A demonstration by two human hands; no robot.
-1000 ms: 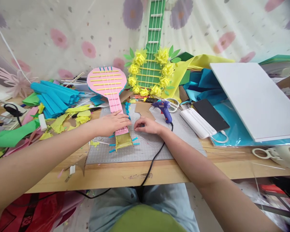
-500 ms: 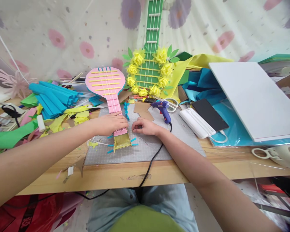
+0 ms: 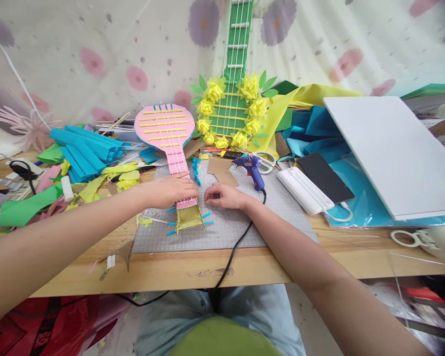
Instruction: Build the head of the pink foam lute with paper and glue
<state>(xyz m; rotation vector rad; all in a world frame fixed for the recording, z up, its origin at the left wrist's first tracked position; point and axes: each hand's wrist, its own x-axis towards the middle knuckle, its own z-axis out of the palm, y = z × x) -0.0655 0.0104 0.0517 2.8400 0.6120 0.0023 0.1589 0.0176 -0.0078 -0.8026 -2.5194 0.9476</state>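
A pink paper guitar [image 3: 165,129] with yellow bars lies on a grey cutting mat [image 3: 230,227], its gold head end [image 3: 188,217] nearest me with small blue pegs at the sides. My left hand [image 3: 170,190] lies flat across the guitar's neck, fingers stretched out and pressing it down. My right hand [image 3: 224,196] rests on the mat just right of the neck, fingers curled and pinched together on something too small to make out.
A purple glue gun [image 3: 251,168] stands behind my right hand, its black cord running off the wooden table's front edge [image 3: 282,264]. A green guitar with yellow flowers [image 3: 231,106] leans at the back. Blue folded paper [image 3: 82,148] lies left; a white board [image 3: 389,148], phone and power bank lie right.
Both hands stay in place at the guitar's neck; my right hand's fingers shift only slightly. The view wobbles a little.
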